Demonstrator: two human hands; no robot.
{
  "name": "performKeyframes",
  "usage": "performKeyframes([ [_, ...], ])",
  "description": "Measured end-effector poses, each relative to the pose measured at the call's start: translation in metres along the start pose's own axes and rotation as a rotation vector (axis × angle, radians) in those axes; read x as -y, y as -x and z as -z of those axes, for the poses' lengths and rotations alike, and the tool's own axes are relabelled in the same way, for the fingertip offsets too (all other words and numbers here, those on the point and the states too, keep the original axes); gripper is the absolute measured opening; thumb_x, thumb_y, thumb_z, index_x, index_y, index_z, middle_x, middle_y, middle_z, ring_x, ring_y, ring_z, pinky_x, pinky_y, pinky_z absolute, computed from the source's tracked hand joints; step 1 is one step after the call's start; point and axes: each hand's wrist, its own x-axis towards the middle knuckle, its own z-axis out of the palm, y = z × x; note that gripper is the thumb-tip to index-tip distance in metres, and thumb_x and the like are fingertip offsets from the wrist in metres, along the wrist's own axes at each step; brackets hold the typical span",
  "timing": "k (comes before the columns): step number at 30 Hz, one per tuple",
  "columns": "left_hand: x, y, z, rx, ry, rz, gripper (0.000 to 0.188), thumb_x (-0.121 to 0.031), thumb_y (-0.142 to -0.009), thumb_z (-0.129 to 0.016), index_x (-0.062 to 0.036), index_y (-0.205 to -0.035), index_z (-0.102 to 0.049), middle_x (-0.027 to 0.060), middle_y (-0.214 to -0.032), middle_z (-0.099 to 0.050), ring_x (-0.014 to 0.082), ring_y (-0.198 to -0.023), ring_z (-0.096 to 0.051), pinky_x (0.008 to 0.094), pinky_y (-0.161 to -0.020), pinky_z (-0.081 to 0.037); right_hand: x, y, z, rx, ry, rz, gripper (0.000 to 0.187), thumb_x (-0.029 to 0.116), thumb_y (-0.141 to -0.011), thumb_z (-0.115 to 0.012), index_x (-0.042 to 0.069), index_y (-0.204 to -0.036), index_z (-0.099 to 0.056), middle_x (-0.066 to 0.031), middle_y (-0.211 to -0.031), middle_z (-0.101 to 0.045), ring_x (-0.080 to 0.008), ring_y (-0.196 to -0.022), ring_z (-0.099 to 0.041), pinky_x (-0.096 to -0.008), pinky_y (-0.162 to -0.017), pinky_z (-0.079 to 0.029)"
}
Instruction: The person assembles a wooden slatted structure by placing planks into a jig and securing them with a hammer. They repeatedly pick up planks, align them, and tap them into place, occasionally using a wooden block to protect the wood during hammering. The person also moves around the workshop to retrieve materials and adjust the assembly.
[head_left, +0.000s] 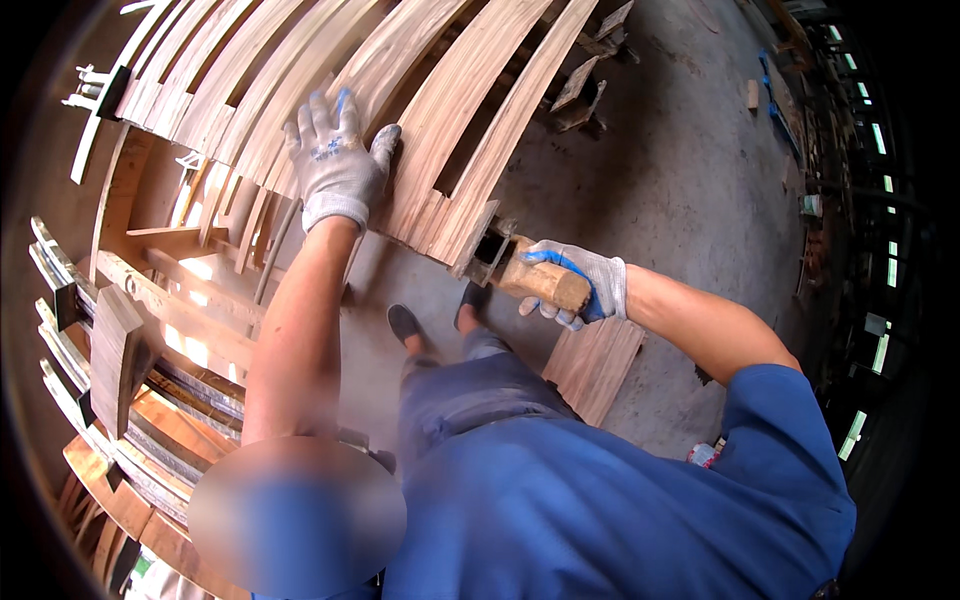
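Note:
My left hand (338, 168), in a pale work glove with blue marks, lies flat on a wooden slatted panel (465, 105), its fingers spread. The panel is made of long strips with gaps between them. My right hand (590, 283), gloved with blue patches, is wrapped round a thick wooden handle (540, 278) with a rounded end. That handle sits against a dark metal fitting (490, 250) at the panel's near right corner. How the handle and fitting join is hidden.
A metal clamp (105, 92) grips the panel's left end. More curved wooden pieces (180, 440) are stacked at the lower left beside a timber frame (180, 290). Flat boards (597, 365) lie low on the right. Wood scraps (580, 90) sit on the concrete floor (660, 190).

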Motion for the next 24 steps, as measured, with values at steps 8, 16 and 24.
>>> performKeyframes([
  [8, -0.007, -0.001, 0.002, 0.044, -0.027, 0.009, 0.084, -0.066, -0.103, -0.058, -0.0109, -0.165, -0.045, 0.0258, -0.172, -0.037, 0.0439, -0.161, -0.030, 0.0558, -0.134, -0.013, -0.059, 0.044, -0.016, -0.115, -0.105, 0.646, 0.085, 0.068, -0.111, -0.032, -0.008, -0.130, -0.066, -0.0221, -0.101, -0.076, -0.0314, -0.073, -0.075, -0.0425, -0.058, -0.063],
  [16, -0.009, -0.009, 0.013, 0.219, 0.122, 0.036, 0.088, -0.060, -0.106, -0.054, -0.0036, -0.170, -0.032, 0.0302, -0.177, -0.020, 0.0465, -0.166, -0.015, 0.0551, -0.136, -0.009, -0.025, 0.014, 0.012, -1.178, 1.612, 1.686, 0.036, 0.004, -0.084, -0.069, 0.009, -0.120, -0.073, -0.0122, -0.136, -0.070, -0.0357, -0.116, -0.066, -0.0520, -0.102, -0.052],
  [24, -0.008, 0.001, 0.018, 0.194, 0.069, 0.053, 0.091, -0.063, -0.105, -0.053, -0.0019, -0.170, -0.031, 0.0310, -0.176, -0.023, 0.0471, -0.165, -0.016, 0.0533, -0.136, -0.008, 0.003, -0.210, 0.132, -0.548, 0.803, 0.950, 0.046, 0.006, -0.100, -0.060, 0.008, -0.145, -0.065, -0.0147, -0.143, -0.067, -0.0309, -0.130, -0.062, -0.0426, -0.112, -0.049],
])
